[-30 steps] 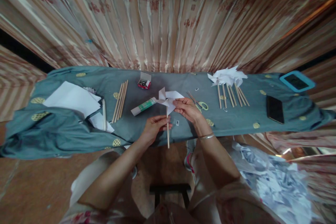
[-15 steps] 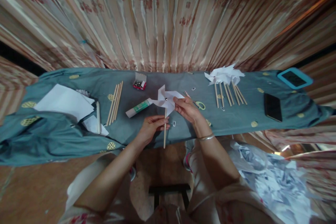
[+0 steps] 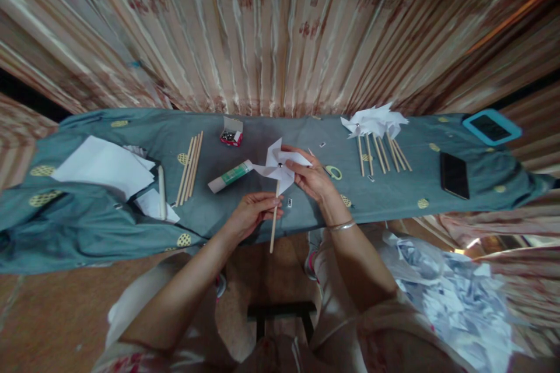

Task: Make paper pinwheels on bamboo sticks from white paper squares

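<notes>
Now the right hand (image 3: 311, 178) has climbed the pinwheel (image 3: 278, 166).

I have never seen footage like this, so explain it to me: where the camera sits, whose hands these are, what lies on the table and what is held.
The camera sits on a person's head, looking down at their own two bare hands. The left hand grips a wooden stick; the right hand pinches the white paper pinwheel at its top. On the table's blue-green cloth lie white paper sheets, spare sticks, a glue stick, a small box of pins, finished pinwheels and a dark phone.
</notes>
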A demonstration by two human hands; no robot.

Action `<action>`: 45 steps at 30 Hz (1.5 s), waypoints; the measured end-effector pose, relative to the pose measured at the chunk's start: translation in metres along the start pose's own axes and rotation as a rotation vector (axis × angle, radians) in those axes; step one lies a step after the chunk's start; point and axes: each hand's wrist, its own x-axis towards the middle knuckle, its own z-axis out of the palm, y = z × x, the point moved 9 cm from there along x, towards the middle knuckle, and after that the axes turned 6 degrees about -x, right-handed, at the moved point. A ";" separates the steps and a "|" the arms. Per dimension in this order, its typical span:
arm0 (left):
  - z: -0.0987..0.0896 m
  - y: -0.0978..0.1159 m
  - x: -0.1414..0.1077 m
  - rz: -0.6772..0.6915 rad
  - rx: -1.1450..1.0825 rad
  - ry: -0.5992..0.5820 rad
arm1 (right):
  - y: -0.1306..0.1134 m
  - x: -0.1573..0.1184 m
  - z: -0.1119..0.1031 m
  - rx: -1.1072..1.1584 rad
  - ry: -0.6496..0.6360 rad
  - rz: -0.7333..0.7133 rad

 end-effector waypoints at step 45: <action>-0.002 0.003 0.000 0.006 -0.049 0.006 | 0.008 0.005 -0.004 -0.135 0.156 -0.118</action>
